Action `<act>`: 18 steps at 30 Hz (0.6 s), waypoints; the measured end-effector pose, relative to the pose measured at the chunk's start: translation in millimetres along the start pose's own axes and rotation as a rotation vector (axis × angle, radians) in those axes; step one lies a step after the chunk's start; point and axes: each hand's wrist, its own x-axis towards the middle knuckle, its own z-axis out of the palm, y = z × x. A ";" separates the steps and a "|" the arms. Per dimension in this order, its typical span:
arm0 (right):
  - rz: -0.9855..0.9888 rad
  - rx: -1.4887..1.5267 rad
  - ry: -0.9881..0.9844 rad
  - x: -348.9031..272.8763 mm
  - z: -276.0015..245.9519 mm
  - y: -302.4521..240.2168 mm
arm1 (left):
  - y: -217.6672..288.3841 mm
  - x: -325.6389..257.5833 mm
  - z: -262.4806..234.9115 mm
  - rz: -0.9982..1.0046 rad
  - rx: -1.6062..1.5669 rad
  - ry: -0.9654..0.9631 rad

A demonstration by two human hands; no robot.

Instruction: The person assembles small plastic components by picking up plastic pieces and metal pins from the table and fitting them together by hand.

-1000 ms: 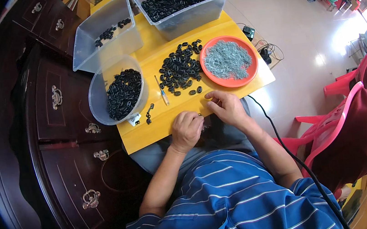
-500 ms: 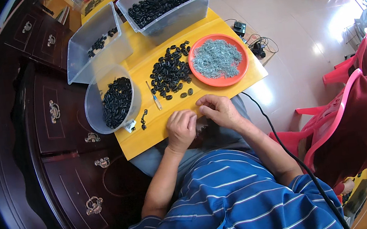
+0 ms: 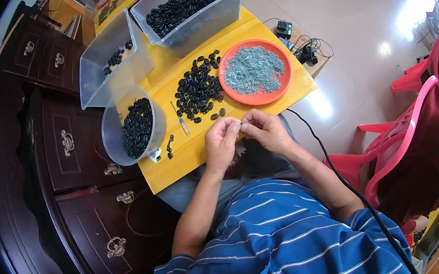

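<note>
Both hands meet at the near edge of the yellow tabletop (image 3: 189, 157): the left hand (image 3: 221, 142) and right hand (image 3: 266, 131) have fingertips pinched together on a small part too small to identify. The loose pile of black rings (image 3: 198, 87) lies just ahead, nearer the left hand. One orange plate (image 3: 284, 82) of grey clips sits beside it, with one round tub (image 3: 112, 133) and two clear bins (image 3: 108, 79) beyond; one small screwdriver (image 3: 179, 119) points away from the person.

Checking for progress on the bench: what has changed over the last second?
The left hand and right hand, slightly apart a second ago, have closed fingertip to fingertip at the yellow board's near edge; what they pinch is too small to tell. The loose black pieces, orange plate and bins stayed put.
</note>
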 end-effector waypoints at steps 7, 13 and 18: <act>0.115 0.332 0.053 -11.4 -25.9 -1.1 | 38.7 38.0 30.1 0.323 0.512 -0.098; 0.146 0.350 0.098 -19.1 -37.4 3.8 | 35.3 86.2 46.5 0.488 0.936 -0.173; 0.135 0.346 0.133 -22.1 -43.9 5.8 | 30.3 106.8 54.3 0.521 1.078 -0.339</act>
